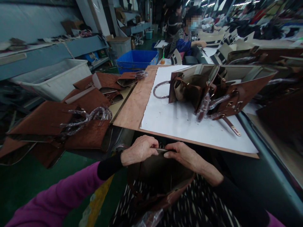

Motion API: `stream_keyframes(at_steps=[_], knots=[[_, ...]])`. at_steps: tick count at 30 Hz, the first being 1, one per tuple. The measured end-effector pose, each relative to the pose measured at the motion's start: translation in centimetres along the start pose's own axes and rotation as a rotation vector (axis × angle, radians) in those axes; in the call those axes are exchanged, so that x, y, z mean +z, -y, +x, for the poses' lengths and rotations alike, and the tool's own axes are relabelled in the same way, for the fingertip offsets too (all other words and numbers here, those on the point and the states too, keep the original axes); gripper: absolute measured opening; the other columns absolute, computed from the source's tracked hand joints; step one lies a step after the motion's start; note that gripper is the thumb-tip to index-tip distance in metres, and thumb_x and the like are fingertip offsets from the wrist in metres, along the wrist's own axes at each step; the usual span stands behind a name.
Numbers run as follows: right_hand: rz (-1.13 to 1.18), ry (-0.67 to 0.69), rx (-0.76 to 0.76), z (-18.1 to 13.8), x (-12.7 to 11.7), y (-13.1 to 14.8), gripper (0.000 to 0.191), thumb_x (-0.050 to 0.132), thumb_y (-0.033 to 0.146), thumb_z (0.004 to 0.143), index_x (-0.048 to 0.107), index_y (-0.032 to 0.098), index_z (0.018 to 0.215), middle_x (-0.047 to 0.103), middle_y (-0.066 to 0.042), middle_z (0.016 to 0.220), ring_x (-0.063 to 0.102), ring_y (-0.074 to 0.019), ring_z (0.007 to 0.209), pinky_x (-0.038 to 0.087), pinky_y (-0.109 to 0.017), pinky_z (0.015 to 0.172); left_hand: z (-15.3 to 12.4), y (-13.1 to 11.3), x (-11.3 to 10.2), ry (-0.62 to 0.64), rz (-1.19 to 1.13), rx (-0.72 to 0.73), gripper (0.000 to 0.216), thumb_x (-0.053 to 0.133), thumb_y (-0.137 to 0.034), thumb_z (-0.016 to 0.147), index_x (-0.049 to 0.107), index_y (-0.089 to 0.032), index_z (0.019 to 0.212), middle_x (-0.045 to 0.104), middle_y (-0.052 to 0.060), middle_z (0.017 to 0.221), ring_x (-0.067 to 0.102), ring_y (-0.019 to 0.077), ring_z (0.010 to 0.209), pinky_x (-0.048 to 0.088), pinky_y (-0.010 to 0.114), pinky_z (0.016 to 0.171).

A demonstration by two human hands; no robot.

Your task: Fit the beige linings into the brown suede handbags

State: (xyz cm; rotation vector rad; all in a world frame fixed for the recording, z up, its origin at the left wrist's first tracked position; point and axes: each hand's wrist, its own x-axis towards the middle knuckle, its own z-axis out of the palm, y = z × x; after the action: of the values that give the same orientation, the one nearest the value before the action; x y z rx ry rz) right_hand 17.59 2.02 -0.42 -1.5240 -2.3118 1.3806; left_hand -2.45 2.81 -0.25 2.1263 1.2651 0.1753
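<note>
On the brown bag's rim [162, 150], left grip [140, 150] near right grip [183, 155]

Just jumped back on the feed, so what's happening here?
A person has an open brown handbag at their lap, the left hand and right hand both pinching its far rim. Ahead, another open brown bag with plastic-wrapped handles rests on a white sheet. More brown bags lie piled to the left.
</note>
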Motion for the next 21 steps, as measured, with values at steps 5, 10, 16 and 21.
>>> stream_keyframes(at_steps=[5, 10, 16, 21], knots=[[-0.028, -0.011, 0.065, 0.6, 0.0, 0.9, 0.019, 0.047, 0.031, 0.077, 0.061, 0.019, 0.070, 0.046, 0.005, 0.058, 0.040, -0.0099, 0.056, 0.026, -0.023, 0.054, 0.1, 0.4, -0.3, 0.060, -0.093, -0.013, 0.011, 0.061, -0.025, 0.070, 0.066, -0.015, 0.071, 0.055, -0.003, 0.058, 0.046, 0.0109, 0.060, 0.027, 0.021, 0.055], [-0.156, -0.078, -0.005, 0.7, 0.1, 1.7, 0.023, 0.045, 0.026, 0.079, 0.059, 0.019, 0.063, 0.048, 0.003, 0.056, 0.045, -0.0111, 0.058, 0.029, -0.023, 0.057, 0.4, 1.1, -0.2, 0.078, -0.121, 0.046, 0.017, 0.057, -0.026, 0.073, 0.068, -0.014, 0.072, 0.059, -0.001, 0.065, 0.048, 0.0105, 0.062, 0.030, 0.020, 0.057], [-0.338, -0.080, -0.051, 1.0, 0.6, 1.9, 0.024, 0.040, 0.023, 0.083, 0.062, 0.018, 0.074, 0.061, -0.002, 0.067, 0.053, -0.0146, 0.065, 0.033, -0.024, 0.061, 0.4, 0.8, 0.3, 0.045, -0.124, -0.008, 0.016, 0.056, -0.025, 0.072, 0.068, -0.015, 0.069, 0.060, -0.001, 0.064, 0.048, 0.0116, 0.063, 0.030, 0.020, 0.057], [-0.298, -0.050, -0.172, 1.4, 0.9, 2.5, 0.023, 0.041, 0.017, 0.080, 0.063, 0.020, 0.083, 0.065, -0.003, 0.077, 0.057, -0.0161, 0.074, 0.034, -0.024, 0.066, -0.1, 0.2, -0.2, 0.036, -0.093, 0.020, 0.017, 0.055, -0.025, 0.074, 0.067, -0.014, 0.069, 0.059, 0.000, 0.065, 0.049, 0.0118, 0.064, 0.030, 0.021, 0.057]])
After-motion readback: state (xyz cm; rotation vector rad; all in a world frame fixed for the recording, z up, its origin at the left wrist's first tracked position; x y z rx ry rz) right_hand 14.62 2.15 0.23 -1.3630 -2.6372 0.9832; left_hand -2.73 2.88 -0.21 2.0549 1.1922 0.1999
